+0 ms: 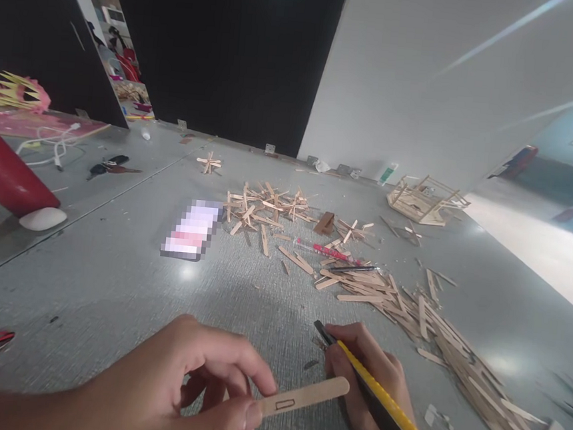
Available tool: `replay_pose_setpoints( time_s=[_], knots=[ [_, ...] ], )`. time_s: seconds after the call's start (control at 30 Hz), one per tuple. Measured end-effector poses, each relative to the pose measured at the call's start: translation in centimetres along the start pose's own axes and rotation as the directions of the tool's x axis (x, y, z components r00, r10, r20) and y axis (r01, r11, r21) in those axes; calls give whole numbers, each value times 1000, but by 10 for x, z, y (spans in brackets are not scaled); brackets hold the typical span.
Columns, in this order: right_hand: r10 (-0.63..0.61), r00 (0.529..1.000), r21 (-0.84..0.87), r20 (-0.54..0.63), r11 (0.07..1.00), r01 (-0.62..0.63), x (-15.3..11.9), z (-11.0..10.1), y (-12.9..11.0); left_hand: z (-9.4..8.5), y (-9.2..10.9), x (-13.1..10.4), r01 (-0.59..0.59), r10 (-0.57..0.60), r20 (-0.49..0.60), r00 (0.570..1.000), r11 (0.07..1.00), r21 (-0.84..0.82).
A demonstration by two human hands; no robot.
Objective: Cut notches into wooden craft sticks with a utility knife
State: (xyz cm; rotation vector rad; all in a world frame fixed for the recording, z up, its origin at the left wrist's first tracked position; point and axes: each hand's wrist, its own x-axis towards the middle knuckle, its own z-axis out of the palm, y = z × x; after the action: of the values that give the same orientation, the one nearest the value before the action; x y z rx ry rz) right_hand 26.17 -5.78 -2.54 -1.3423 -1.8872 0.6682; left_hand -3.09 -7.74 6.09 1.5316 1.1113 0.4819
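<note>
Pinched between the thumb and fingers of my left hand (211, 382) is a flat wooden craft stick (313, 394) with a rounded end. A small rectangle is drawn on the stick, close to my thumb. My right hand (372, 383) is closed around a yellow and black utility knife (385, 404); its dark blade tip points away from me, over the table. The knife lies beyond and to the right of the stick, and I cannot tell whether they touch. Small dark scraps lie under the blade.
Loose craft sticks (403, 305) spread across the right side, with a pen (328, 251) among them. A pile of joined sticks (267, 206) sits farther back beside a phone (192, 230). A stick-built frame (423, 201) stands at back right. A red cylinder (7, 167) and keys (113, 166) are left.
</note>
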Motion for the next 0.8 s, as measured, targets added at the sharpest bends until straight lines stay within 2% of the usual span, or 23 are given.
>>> replay_pose_setpoints(
  time_s=[0.2, 0.3, 0.37, 0.43, 0.53, 0.6, 0.67, 0.73, 0.8],
  knots=[
    [0, 1000, -1, 4, 1000, 0, 2, 0, -3, 2, 0, 3, 34, -35, 46, 998, 999, 18],
    [-58, 998, 15, 1, 998, 58, 2, -2, -6, -1, 0, 13, 20, -34, 82, 996, 987, 159],
    [-129, 992, 21, 10, 991, 129, 1, -3, -10, -3, -5, 26, -26, 8, 65, 998, 959, 281],
    [-200, 980, 15, 11, 980, 199, -2, -3, -14, -5, -15, 40, -96, 61, 111, 992, 931, 352],
    [-269, 963, 12, 13, 963, 269, -5, -2, -21, -3, -32, 58, -258, 208, 167, 964, 887, 383],
    [-251, 964, 31, 81, 968, 250, -6, 1, -25, -2, -39, 64, -269, 227, 153, 962, 885, 380],
    [-185, 962, 80, 202, 982, 173, -4, 4, -27, 0, -42, 66, -238, 206, 123, 971, 892, 383],
    [-136, 941, 125, 309, 987, 102, -2, 7, -26, 0, -40, 66, -233, 200, 123, 972, 888, 397],
    [-130, 925, 156, 358, 985, 78, 1, 10, -24, 0, -37, 66, -249, 211, 135, 968, 878, 409]
  ],
)
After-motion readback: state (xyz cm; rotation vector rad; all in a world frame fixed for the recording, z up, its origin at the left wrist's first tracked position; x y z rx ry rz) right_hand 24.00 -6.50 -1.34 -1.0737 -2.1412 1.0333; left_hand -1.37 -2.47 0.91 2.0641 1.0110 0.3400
